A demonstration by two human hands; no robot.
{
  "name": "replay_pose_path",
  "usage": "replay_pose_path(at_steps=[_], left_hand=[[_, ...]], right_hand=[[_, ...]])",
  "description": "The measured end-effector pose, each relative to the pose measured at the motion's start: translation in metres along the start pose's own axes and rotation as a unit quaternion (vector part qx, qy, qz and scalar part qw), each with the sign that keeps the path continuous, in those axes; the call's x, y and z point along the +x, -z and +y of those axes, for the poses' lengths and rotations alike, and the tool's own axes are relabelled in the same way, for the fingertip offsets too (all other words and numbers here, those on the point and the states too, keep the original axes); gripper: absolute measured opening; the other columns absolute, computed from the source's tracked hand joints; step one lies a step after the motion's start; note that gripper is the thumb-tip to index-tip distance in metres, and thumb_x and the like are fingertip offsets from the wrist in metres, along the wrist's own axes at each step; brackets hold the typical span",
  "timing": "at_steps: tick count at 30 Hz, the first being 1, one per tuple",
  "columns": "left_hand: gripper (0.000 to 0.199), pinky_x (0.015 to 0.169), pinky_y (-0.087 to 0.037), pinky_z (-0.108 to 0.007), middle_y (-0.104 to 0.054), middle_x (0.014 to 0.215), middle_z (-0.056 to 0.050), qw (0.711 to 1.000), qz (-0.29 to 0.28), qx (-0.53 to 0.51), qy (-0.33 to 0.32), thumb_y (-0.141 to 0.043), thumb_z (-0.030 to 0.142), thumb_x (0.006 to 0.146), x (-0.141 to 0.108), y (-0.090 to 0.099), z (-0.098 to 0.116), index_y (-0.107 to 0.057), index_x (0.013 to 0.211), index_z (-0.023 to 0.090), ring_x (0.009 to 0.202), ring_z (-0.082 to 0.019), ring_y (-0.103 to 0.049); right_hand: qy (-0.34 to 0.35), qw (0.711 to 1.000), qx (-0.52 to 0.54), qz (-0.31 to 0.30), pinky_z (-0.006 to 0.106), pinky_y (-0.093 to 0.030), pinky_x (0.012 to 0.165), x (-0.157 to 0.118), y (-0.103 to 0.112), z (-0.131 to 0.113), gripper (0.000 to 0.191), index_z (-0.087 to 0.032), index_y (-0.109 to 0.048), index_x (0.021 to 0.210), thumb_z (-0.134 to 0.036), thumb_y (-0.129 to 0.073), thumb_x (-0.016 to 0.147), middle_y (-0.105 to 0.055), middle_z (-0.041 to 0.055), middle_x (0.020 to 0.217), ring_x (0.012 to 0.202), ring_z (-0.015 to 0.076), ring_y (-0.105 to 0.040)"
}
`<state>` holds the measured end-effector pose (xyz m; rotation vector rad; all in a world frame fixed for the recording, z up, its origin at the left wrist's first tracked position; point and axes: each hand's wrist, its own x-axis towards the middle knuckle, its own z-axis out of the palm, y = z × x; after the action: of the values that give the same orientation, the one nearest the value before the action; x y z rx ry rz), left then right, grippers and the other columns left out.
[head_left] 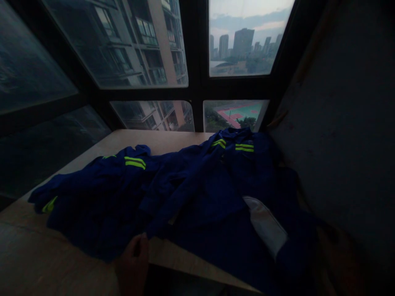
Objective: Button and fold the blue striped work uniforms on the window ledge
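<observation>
Two dark blue garments with yellow-green stripes lie on a pale ledge; the left garment (101, 197) is crumpled, and the right garment (212, 193) is spread wider, its lower part reaching past the front edge. A pale grey-white patch (267, 225) shows on the right garment. My left hand (134, 259) is at the lower middle, thumb and fingers pinched together at the blue cloth's lower edge. Dim at the lower right, my right hand (338, 250) is beside the right garment's edge; its fingers are too dark to make out.
The pale ledge (31, 255) runs under the garments to dark window frames (197, 61). A dark wall (345, 123) rises on the right. Buildings and a sports court show through the glass.
</observation>
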<state>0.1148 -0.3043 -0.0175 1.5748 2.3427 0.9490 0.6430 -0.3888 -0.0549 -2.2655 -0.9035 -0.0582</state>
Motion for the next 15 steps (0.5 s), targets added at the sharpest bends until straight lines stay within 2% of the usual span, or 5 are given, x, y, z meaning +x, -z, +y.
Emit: replay_pose_path(at_steps=[3,5,9,12,15], left_hand=[[0.033,0.061,-0.043,-0.026,-0.068,0.068,-0.002,0.994,0.065,-0.008,-0.09,-0.048,0.047,0.088,-0.007,-0.004,0.018,-0.066,0.078,0.021,0.064,-0.019,-0.063],[0.031,0.063,-0.044,-0.025,-0.067,0.066,-0.002,0.983,0.068,-0.039,-0.167,-0.05,0.044,0.089,-0.01,-0.011,0.034,-0.064,0.073,0.021,0.062,-0.017,-0.062],[0.032,0.058,-0.043,-0.022,-0.061,0.06,0.002,0.954,-0.041,-0.106,-0.277,-0.048,0.036,0.094,-0.02,-0.037,0.073,-0.061,0.069,0.021,0.055,-0.013,-0.058],[0.027,0.06,-0.046,-0.022,-0.065,0.067,0.001,0.929,-0.125,-0.137,-0.321,-0.047,0.03,0.097,-0.038,-0.062,0.094,-0.063,0.078,0.021,0.061,-0.013,-0.063],[0.018,0.071,-0.052,-0.024,-0.071,0.081,-0.001,0.914,-0.15,-0.151,-0.346,-0.049,0.025,0.096,-0.06,-0.081,0.099,-0.066,0.092,0.022,0.076,-0.015,-0.069]], right_hand=[[0.1,0.994,-0.039,0.017,0.052,-0.048,0.085,0.0,-0.008,-0.031,0.057,-0.008,-0.064,0.117,-0.05,-0.041,0.086,-0.066,0.0235,0.108,0.1,0.0383,-0.062],[0.207,0.978,-0.032,0.004,0.049,-0.046,0.092,0.004,-0.02,-0.064,0.048,-0.011,-0.065,0.113,-0.045,-0.038,0.091,-0.067,0.0202,0.111,0.105,0.0346,-0.06],[0.34,0.933,-0.051,-0.102,0.045,-0.04,0.101,0.015,-0.065,-0.145,0.035,-0.018,-0.064,0.119,-0.033,-0.045,0.094,-0.064,0.015,0.124,0.115,0.0295,-0.057],[0.326,0.929,-0.079,-0.155,0.041,-0.041,0.099,0.023,-0.11,-0.195,0.046,-0.015,-0.053,0.135,-0.031,-0.054,0.092,-0.054,0.0181,0.14,0.125,0.0302,-0.052],[0.275,0.934,-0.094,-0.209,0.038,-0.044,0.092,0.031,-0.145,-0.222,0.048,-0.011,-0.054,0.135,-0.022,-0.057,0.088,-0.062,0.0209,0.13,0.113,0.0292,-0.061]])
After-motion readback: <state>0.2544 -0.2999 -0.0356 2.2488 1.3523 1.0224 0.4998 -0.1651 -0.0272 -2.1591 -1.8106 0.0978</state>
